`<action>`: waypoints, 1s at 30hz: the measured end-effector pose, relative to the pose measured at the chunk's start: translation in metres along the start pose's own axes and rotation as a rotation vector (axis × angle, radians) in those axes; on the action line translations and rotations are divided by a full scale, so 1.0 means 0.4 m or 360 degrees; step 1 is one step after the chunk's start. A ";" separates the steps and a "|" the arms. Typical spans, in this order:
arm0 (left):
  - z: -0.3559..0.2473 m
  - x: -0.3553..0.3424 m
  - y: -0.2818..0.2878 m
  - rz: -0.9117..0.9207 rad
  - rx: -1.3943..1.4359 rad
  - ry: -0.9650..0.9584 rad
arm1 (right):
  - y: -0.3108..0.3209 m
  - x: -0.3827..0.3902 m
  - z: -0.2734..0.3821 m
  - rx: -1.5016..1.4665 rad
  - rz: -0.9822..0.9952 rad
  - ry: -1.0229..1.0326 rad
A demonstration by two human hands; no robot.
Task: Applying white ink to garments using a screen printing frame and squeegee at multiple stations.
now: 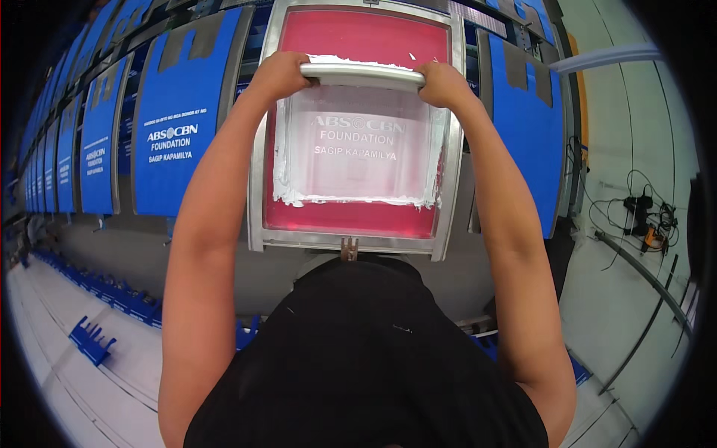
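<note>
Both my arms stretch forward over a screen-printing frame (257,179), a metal border around pink-red mesh (351,218). A long squeegee (362,72) lies crosswise over the upper part of the mesh. My left hand (284,76) is closed around its left end, and my right hand (445,86) grips the right end. White ink (287,196) is smeared in a rough rectangle on the mesh, thickest along its edges and lower border. Pale lettering shows through the stencil in the middle. More ink lies just beyond the squeegee. What lies under the frame is hidden.
Blue printed panels with notched ends stand in a row at the left (175,112); another blue panel (523,142) is close on the right. A metal clip (349,249) sits at the frame's near edge. Cables and a dark device (637,213) are on the floor at right.
</note>
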State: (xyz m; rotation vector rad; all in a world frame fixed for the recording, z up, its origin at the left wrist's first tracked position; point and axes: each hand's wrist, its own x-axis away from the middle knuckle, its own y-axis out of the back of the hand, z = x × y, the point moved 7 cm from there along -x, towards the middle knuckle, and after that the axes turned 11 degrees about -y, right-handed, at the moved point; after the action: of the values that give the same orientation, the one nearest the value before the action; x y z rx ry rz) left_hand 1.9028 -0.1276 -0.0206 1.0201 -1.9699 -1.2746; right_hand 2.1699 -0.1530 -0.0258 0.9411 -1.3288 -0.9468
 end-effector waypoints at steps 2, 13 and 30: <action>0.021 0.029 0.021 0.0011 0.0095 0.0085 | 0.045 -0.012 0.018 -0.0105 -0.0048 0.0085; -0.334 0.778 -0.472 0.0862 0.1483 0.0661 | 0.055 -0.129 0.005 -0.0136 0.0028 0.0228; -0.442 0.785 -0.451 0.0515 0.2260 0.0609 | 0.001 0.296 0.214 -0.0200 0.0141 0.0081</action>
State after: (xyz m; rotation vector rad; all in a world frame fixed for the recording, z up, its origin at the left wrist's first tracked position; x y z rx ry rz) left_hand 1.9240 -0.5218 -0.1013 1.2514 -2.4320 0.6731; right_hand 2.0867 -0.2653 0.0170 0.7992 -1.2435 -0.9214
